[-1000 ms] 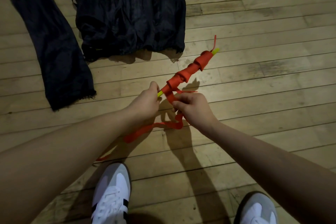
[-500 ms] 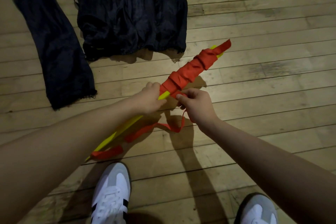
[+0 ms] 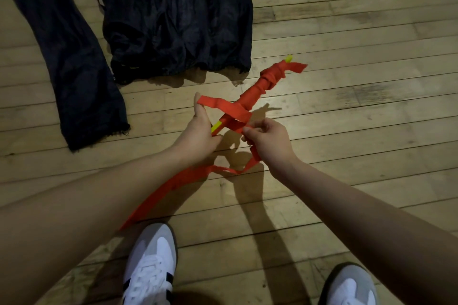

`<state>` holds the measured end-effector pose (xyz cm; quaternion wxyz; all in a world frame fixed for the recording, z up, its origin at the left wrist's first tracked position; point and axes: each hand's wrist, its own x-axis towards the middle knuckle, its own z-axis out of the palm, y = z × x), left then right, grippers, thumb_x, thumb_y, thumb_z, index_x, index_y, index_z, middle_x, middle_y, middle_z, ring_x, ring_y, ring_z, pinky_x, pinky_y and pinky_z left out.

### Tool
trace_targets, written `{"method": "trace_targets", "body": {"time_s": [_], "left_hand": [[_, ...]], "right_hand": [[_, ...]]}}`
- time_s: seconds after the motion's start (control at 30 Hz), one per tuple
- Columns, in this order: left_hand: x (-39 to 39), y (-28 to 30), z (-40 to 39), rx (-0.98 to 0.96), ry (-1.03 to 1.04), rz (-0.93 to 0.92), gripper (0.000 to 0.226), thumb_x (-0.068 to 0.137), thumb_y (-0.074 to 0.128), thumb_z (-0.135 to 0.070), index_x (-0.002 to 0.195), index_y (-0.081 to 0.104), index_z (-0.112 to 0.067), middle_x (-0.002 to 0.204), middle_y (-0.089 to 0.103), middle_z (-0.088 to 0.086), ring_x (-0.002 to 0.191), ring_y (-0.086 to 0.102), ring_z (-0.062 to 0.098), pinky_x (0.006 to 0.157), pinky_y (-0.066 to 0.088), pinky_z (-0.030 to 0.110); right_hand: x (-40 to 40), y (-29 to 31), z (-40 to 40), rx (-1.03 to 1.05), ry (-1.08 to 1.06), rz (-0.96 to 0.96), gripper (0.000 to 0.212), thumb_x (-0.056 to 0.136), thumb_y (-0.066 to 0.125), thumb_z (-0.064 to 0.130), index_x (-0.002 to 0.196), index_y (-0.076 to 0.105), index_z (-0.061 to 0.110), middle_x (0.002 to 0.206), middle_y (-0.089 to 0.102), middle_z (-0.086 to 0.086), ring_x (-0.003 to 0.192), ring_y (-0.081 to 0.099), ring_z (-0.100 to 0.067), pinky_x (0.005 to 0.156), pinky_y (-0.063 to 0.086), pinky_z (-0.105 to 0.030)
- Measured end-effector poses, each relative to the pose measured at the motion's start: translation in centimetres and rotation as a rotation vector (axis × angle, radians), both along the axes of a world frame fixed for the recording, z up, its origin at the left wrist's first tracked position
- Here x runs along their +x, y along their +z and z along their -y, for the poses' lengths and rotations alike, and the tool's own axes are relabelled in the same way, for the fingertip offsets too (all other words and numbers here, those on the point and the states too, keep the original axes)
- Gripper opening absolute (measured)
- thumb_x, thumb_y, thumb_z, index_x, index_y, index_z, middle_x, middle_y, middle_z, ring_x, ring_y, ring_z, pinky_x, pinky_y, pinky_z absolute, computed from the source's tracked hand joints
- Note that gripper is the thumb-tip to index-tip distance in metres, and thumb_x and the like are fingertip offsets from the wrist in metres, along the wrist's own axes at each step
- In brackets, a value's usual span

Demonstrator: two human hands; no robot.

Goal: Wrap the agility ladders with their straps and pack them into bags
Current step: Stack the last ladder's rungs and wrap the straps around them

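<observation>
A bundled agility ladder (image 3: 260,86) of yellow rungs, wound in red strap, points away to the upper right above the wooden floor. My left hand (image 3: 198,131) grips its near yellow end, and a loop of the red strap (image 3: 223,106) lies over that thumb. My right hand (image 3: 267,141) pinches the strap just right of the bundle. The loose strap tail (image 3: 178,186) hangs down toward my left shoe. Two dark fabric bags lie flat on the floor: a narrow bag (image 3: 69,57) at the left and a wider bag (image 3: 173,15) at the top centre.
Wooden floorboards (image 3: 359,119) stretch to the right of the bundle. My two white and grey shoes, the left shoe (image 3: 151,262) and the right shoe (image 3: 349,287), stand at the bottom edge. My hands and arms cast shadows on the floor beneath the bundle.
The strap has been drawn out into a loop over my left thumb, and my right hand has shifted to the right along it. The far end of the bundle looks more tightly bunched.
</observation>
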<state>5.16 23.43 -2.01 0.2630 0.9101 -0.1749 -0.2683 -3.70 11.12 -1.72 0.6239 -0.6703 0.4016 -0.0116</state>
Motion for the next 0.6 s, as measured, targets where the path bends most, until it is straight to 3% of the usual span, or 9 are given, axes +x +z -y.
{"method": "trace_targets", "body": {"time_s": [0.07, 0.13, 0.2, 0.3, 0.37, 0.47, 0.53, 0.6], "left_hand": [[-0.1, -0.1, 0.2, -0.022, 0.012, -0.017, 0.114, 0.088, 0.068, -0.021, 0.145, -0.032, -0.02, 0.113, 0.059, 0.009, 0.071, 0.057, 0.006, 0.057, 0.042, 0.017], [-0.3, 0.2, 0.4, -0.03, 0.005, -0.061, 0.113, 0.089, 0.066, -0.02, 0.145, -0.032, -0.021, 0.101, 0.06, 0.006, 0.067, 0.056, 0.006, 0.056, 0.045, 0.018], [-0.5, 0.5, 0.6, -0.059, -0.005, -0.098, 0.107, 0.09, 0.064, -0.018, 0.148, -0.026, -0.021, 0.09, 0.061, 0.004, 0.07, 0.06, 0.009, 0.06, 0.049, 0.022], [-0.5, 0.5, 0.4, -0.119, -0.02, -0.099, 0.094, 0.092, 0.061, -0.022, 0.15, -0.013, -0.025, 0.086, 0.053, -0.009, 0.071, 0.058, 0.004, 0.056, 0.045, 0.015], [-0.6, 0.3, 0.2, -0.156, -0.059, -0.077, 0.092, 0.094, 0.06, -0.025, 0.148, -0.015, -0.034, 0.086, 0.048, -0.015, 0.072, 0.057, 0.001, 0.057, 0.04, 0.011], [-0.6, 0.0, -0.2, -0.199, -0.173, -0.061, 0.091, 0.097, 0.054, -0.018, 0.144, -0.016, -0.05, 0.09, 0.058, -0.008, 0.072, 0.061, 0.008, 0.059, 0.045, 0.017], [-0.5, -0.2, -0.1, -0.168, -0.224, -0.035, 0.075, 0.098, 0.049, -0.015, 0.148, 0.003, -0.047, 0.097, 0.057, -0.005, 0.079, 0.059, 0.012, 0.066, 0.043, 0.022], [-0.3, -0.5, -0.1, -0.121, -0.213, 0.023, 0.051, 0.097, 0.047, -0.016, 0.143, 0.033, -0.033, 0.108, 0.053, -0.001, 0.095, 0.054, 0.015, 0.075, 0.036, 0.023]], "right_hand": [[0.1, -0.1, 0.0, -0.006, -0.03, 0.001, 0.021, 0.09, 0.063, 0.014, 0.109, 0.055, 0.011, 0.082, 0.066, -0.006, 0.069, 0.061, -0.014, 0.057, 0.046, -0.025], [0.1, -0.2, 0.0, -0.022, -0.028, 0.031, 0.042, 0.09, 0.064, 0.016, 0.127, 0.045, 0.018, 0.085, 0.063, -0.007, 0.07, 0.061, -0.014, 0.059, 0.047, -0.028], [0.1, -0.4, 0.2, -0.058, 0.01, 0.062, 0.046, 0.091, 0.063, 0.015, 0.131, 0.043, 0.023, 0.083, 0.06, -0.008, 0.071, 0.06, -0.015, 0.062, 0.048, -0.031], [0.1, -0.3, 0.5, -0.143, 0.031, 0.1, 0.019, 0.092, 0.061, 0.013, 0.109, 0.056, 0.02, 0.084, 0.063, -0.006, 0.072, 0.06, -0.016, 0.065, 0.048, -0.032], [-0.1, -0.2, 0.6, -0.173, 0.069, 0.118, 0.008, 0.091, 0.061, 0.011, 0.092, 0.061, 0.018, 0.08, 0.064, -0.003, 0.071, 0.058, -0.014, 0.063, 0.046, -0.029], [-0.4, -0.4, 0.2, -0.171, 0.165, 0.114, 0.005, 0.091, 0.062, 0.01, 0.092, 0.065, 0.012, 0.071, 0.06, 0.003, 0.063, 0.053, -0.011, 0.058, 0.044, -0.027], [-0.5, -0.6, 0.0, -0.176, 0.19, 0.123, 0.004, 0.091, 0.062, 0.01, 0.093, 0.066, 0.011, 0.069, 0.057, 0.004, 0.061, 0.05, -0.009, 0.057, 0.041, -0.026], [-0.4, -0.8, -0.1, -0.176, 0.18, 0.131, 0.005, 0.091, 0.063, 0.011, 0.094, 0.067, 0.012, 0.069, 0.056, 0.004, 0.061, 0.049, -0.01, 0.057, 0.041, -0.025]]}}
